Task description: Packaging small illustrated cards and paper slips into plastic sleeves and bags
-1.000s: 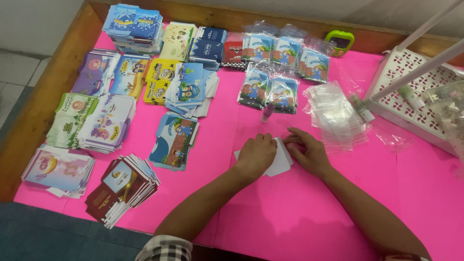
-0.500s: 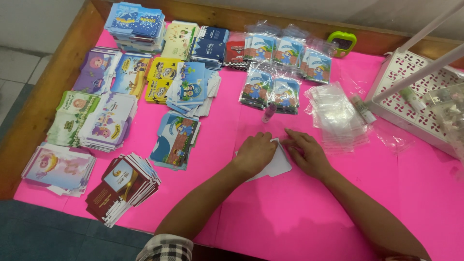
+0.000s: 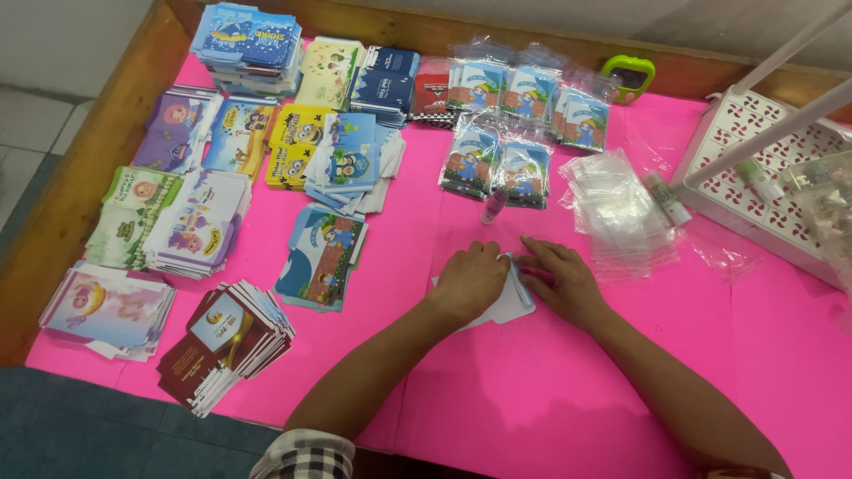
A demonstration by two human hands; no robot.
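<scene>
A wooden-edged table [image 3: 84, 186] carried a bright pink cover [image 3: 550, 390]; pale floor tiles [image 3: 27, 133] lay left; a light wall [image 3: 621, 22] stood behind.

Hands covering a white card, with things cut off at the picture's edges.

The left hand [image 3: 470, 282] lies flat over most of the white card [image 3: 514, 302], so the card's face and far edge stay hidden; the right hand [image 3: 562, 282] covers its other corner. The white basket [image 3: 723, 146] runs off the right edge, its contents blurred. The stack of clear bags [image 3: 612, 208] is too glossy to count. Both arms leave the bottom edge.
</scene>
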